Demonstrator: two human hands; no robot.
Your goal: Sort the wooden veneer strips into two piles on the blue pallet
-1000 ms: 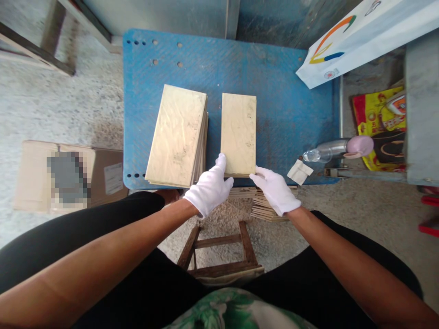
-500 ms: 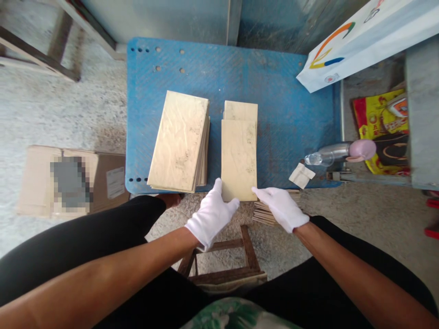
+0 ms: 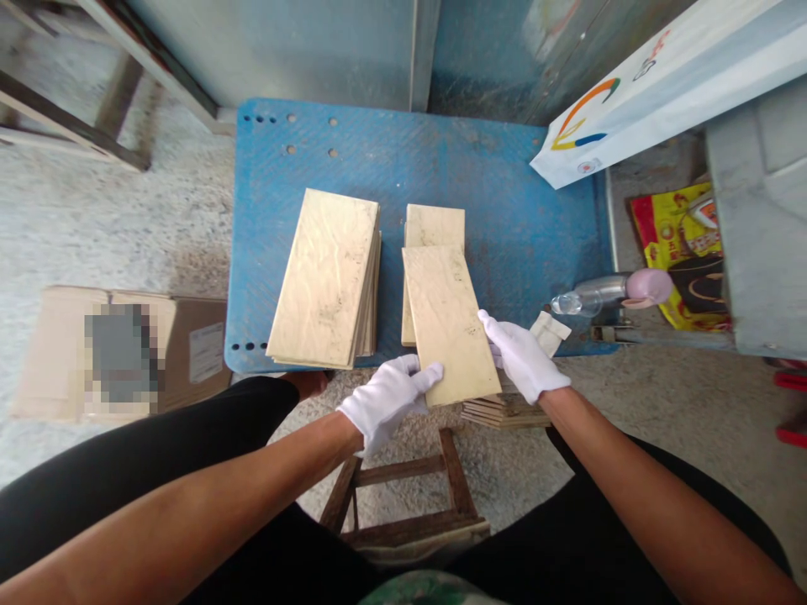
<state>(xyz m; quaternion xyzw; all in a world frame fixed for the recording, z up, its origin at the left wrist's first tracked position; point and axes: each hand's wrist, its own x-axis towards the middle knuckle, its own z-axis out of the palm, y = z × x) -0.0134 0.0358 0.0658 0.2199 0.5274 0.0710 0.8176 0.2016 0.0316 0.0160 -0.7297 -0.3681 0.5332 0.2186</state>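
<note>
A pale plywood board (image 3: 449, 323) is tilted askew over the table's front edge, partly covering a short stack of like boards (image 3: 435, 225). My left hand (image 3: 389, 399), in a white glove, grips the board's lower left edge, thumb on top and fingers underneath. On its right edge rests my right hand (image 3: 520, 355), also gloved, with the thumb along the side and the other fingers mostly hidden. To the left stands a taller stack of boards (image 3: 324, 277). Below the right hand, more thin boards (image 3: 498, 410) show under the table's edge.
The blue table (image 3: 504, 210) has a white paper bag (image 3: 630, 101) at its back right. A clear bottle with a pink cap (image 3: 649, 287) and a folded paper piece (image 3: 550, 334) lie at the right. A wooden stool (image 3: 403, 470) and a cardboard box (image 3: 189, 344) are on the floor.
The top board of the middle stack has been drawn toward me and turned askew. Both hands came with it, and the left hand's fingers have closed on its edge.
</note>
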